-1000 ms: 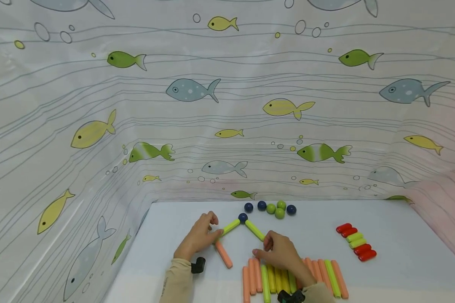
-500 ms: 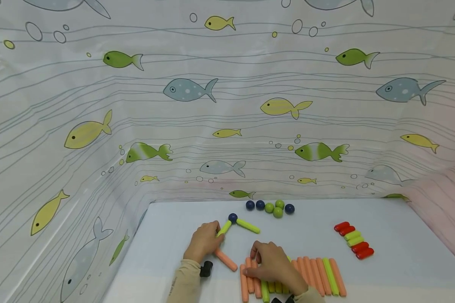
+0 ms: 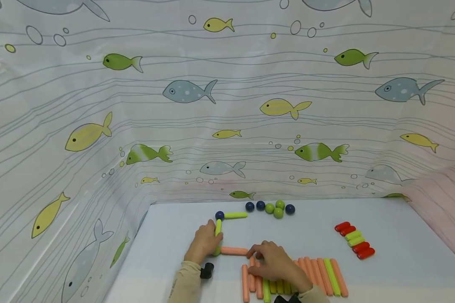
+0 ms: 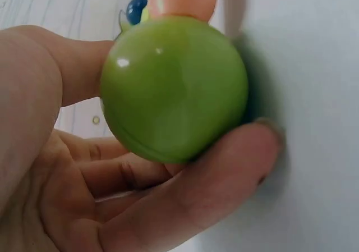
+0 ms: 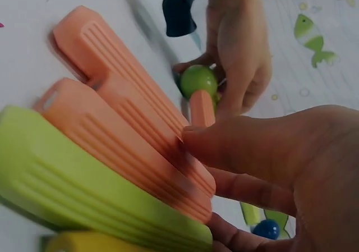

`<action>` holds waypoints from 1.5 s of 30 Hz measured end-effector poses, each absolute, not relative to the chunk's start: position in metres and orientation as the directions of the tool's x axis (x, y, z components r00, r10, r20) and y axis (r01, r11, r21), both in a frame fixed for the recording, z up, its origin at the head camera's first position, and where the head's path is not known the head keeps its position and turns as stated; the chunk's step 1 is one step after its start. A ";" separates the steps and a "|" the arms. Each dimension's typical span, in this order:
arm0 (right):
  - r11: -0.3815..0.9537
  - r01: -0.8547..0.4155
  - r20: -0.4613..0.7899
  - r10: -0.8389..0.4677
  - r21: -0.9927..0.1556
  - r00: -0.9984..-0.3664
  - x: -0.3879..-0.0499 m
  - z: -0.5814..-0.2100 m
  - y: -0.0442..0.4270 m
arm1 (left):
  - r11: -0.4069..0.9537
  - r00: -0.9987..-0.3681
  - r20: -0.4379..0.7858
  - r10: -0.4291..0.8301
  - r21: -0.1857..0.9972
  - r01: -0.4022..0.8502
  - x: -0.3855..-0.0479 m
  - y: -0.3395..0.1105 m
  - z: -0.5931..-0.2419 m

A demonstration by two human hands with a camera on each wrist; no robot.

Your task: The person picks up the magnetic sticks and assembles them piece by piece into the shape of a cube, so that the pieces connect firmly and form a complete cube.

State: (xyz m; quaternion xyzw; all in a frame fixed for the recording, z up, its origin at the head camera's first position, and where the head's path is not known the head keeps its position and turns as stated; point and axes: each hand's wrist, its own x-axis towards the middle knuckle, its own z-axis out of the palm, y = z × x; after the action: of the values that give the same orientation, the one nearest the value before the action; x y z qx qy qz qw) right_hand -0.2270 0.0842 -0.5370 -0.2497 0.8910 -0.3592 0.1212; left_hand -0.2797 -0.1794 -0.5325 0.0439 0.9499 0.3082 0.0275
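Note:
My left hand (image 3: pixel 204 242) pinches a green ball (image 4: pixel 174 89) between thumb and fingers, low over the white table. From that ball an orange rod (image 3: pixel 234 251) points right, and a yellow-green rod (image 3: pixel 218 227) runs away to a dark blue ball (image 3: pixel 220 215). Another yellow-green rod (image 3: pixel 236 215) extends right from the blue ball. Over the far ends of the orange rods (image 5: pixel 140 145) lying in a row is my right hand (image 3: pixel 271 261). Its thumb touches one of them, with the other fingers apart from the thumb beyond the rod ends.
Several loose dark blue and green balls (image 3: pixel 278 213) lie at the back. The row of rods continues right with more orange rods (image 3: pixel 320 275). Short red and yellow-green rods (image 3: pixel 355 242) lie farther right. A fish-print curtain (image 3: pixel 227 105) encloses the table.
The joined rods have turned and shifted left, so the orange rod now points right and the blue ball sits farther left. My right hand has moved left from the yellow rods to the orange ones.

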 end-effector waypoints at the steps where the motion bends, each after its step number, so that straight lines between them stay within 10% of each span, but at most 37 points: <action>1: 0.605 -0.358 -0.029 -0.534 -0.712 -0.845 -0.229 -0.536 0.087 | 0.806 -0.994 -0.025 0.104 0.588 0.069 -0.279 -0.178 -0.532; 12: 0.704 -0.109 0.122 -0.032 -0.702 -0.992 -0.266 -0.534 0.130 | 0.838 -0.998 -0.006 0.063 0.544 0.049 -0.281 -0.181 -0.535; 45: 0.635 -0.142 0.122 -0.075 -0.759 -0.990 -0.294 -0.555 0.114 | 0.721 -0.972 0.175 0.155 0.653 0.232 -0.317 -0.188 -0.565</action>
State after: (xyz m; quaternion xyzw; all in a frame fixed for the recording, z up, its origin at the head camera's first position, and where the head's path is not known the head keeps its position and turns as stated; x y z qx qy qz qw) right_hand -0.2937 0.1136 -0.5551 -0.0602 0.9033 -0.4230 -0.0396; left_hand -0.3166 -0.1880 -0.5651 0.1045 0.9260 0.3586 -0.0538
